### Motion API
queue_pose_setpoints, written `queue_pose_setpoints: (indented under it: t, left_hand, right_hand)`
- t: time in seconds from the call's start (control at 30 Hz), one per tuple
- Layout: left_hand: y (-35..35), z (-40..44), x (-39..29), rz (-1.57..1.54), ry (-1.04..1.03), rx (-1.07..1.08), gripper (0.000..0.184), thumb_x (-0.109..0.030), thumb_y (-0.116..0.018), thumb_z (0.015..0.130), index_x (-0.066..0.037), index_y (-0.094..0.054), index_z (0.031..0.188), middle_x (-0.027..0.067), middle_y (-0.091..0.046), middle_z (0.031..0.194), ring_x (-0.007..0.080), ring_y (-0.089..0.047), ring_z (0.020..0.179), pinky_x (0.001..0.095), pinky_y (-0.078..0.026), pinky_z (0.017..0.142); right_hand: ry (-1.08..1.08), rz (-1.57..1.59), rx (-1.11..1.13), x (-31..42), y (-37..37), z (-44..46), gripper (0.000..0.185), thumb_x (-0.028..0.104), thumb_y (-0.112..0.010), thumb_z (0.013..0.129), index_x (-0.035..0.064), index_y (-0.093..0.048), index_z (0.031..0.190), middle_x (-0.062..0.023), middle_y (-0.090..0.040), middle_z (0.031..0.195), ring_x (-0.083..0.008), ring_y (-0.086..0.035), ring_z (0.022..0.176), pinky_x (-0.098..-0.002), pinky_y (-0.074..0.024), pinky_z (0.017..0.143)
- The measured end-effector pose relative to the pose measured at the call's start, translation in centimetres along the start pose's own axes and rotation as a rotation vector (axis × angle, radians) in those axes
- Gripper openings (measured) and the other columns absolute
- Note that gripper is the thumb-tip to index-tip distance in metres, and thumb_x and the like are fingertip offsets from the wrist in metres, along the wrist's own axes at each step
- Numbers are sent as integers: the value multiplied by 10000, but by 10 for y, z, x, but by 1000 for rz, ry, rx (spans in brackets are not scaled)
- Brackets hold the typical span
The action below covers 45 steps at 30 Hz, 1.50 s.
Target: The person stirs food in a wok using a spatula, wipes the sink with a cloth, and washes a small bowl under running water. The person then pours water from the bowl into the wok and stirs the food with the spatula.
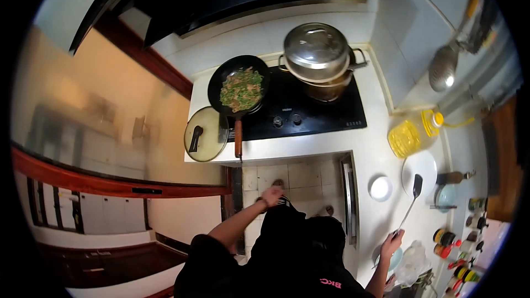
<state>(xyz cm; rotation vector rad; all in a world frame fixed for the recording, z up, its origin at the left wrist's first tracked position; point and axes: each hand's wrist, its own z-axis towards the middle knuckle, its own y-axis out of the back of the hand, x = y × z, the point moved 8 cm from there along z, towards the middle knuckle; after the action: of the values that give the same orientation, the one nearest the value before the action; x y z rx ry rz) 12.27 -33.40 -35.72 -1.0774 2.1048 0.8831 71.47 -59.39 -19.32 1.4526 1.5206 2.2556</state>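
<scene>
My right hand (391, 243) is closed around the handle of a spatula (418, 183). Its dark blade points away from me, over the edge of a white plate (411, 168) on the right counter. My left hand (271, 195) hangs in front of my body, above the floor, fingers loosely bent and nothing seen in it. On the left of the stove, a black frying pan (222, 98) holds chopped green food mixed with brownish pieces (242, 89). The pan's wooden handle (238, 138) points toward me. A glass lid (207, 143) lies beside the pan at the counter's left edge.
A lidded steamer pot (316, 55) stands on the right of the stove (287, 118). On the right counter are an oil jug (408, 134), a small white bowl (380, 188), a plastic bag (413, 264) and several seasoning jars (444, 237). A skimmer (444, 69) hangs on the wall.
</scene>
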Motion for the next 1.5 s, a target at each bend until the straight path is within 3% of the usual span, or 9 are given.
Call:
queue_pose_setpoints:
  t: [0.03,0.07,0.1,0.17,0.27,0.47,0.53,0.7,1.5]
  left_hand:
    - [36,-23,50,-747,429,-97,218,-295,-656,994,-96,-682,1076,68,-685,881,178,-632,693,327,-502,556]
    - [86,-48,51,-314,412,-243,188,-231,-636,951,-112,-698,1082,110,-706,962,253,-645,742,425,-497,573]
    - [115,-17,177,-987,487,-52,172,-208,-635,937,-133,-700,1077,111,-708,967,257,-625,678,431,-479,525]
    - [227,-28,220,-86,291,-709,232,-316,-669,922,-124,-692,1050,183,-695,922,376,-627,639,505,-527,611]
    - [329,-114,53,257,175,-1253,528,-416,-765,859,-12,-622,1167,256,-615,1048,455,-612,956,510,-509,873]
    - [466,-63,-27,588,143,-1233,813,-459,-806,812,4,-451,1379,297,-508,1290,434,-529,1181,515,-464,983]
    - [479,-34,-35,572,300,-887,896,-447,-834,778,16,-404,1414,288,-543,1262,434,-571,1159,511,-500,956]
    - [494,4,-17,435,308,-718,548,-271,-760,839,12,-470,1209,266,-667,1032,428,-695,910,501,-578,804]
    - [524,-85,-42,6,164,-946,402,-143,-691,763,-36,-569,1131,220,-682,859,415,-678,804,482,-527,745]
  right_hand:
    - [12,71,89,21,4,-2,280,38,-542,938,-49,-519,1203,-157,-583,781,-262,-549,665,-394,-453,636]
    - [21,135,174,52,10,-8,276,30,-536,943,-45,-536,1209,-126,-567,762,-209,-516,649,-367,-442,624]
    - [-51,98,271,114,15,-9,237,23,-534,951,-42,-574,1174,-66,-519,716,-129,-453,639,-320,-409,592]
    - [36,192,375,192,-8,-7,348,20,-569,936,-43,-606,1277,-36,-478,674,-110,-437,607,-293,-373,560]
    - [294,21,492,335,-59,9,461,17,-598,928,-12,-582,1388,-110,-549,671,-140,-489,598,-322,-435,599]
    - [861,-282,516,645,-176,33,500,52,-618,926,220,-625,1396,-165,-600,749,-392,-593,650,-479,-506,634]
    - [962,-382,514,707,-218,36,495,57,-613,911,223,-641,1376,-168,-608,779,-391,-637,703,-494,-519,648]
    - [1064,-639,621,772,-306,42,460,72,-617,865,197,-697,1300,-173,-640,835,-371,-650,774,-482,-524,686]
    - [1191,-595,522,855,-475,32,119,69,-634,783,45,-711,870,-206,-712,863,-383,-725,807,-482,-593,698]
